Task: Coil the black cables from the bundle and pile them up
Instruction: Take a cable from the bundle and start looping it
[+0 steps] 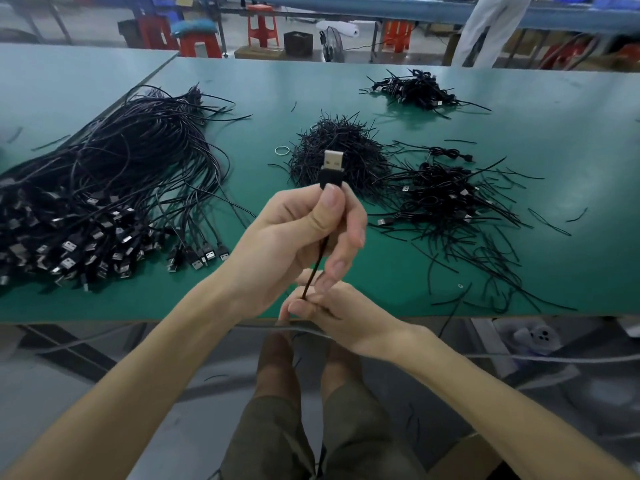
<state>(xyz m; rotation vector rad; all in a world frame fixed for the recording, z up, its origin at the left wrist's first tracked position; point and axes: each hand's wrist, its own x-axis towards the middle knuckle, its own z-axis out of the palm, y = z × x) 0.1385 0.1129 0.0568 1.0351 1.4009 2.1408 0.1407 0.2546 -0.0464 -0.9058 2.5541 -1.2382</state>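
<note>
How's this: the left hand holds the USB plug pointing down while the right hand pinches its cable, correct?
Not down: in the head view the left hand holds the USB plug pointing up; the right hand pinches its cable.

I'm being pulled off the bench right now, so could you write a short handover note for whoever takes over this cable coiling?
Left hand grips one cable just under its plug, which points up.
Right hand pinches the same cable lower down, by the table edge.
The uncoiled bundle lies on the left of the table, and a heap of short ties is in the middle.
Done: near pile and far pile, both on the right, appear coiled.
Left: coil the held cable, add it to a pile, then work through the large bundle.
</note>
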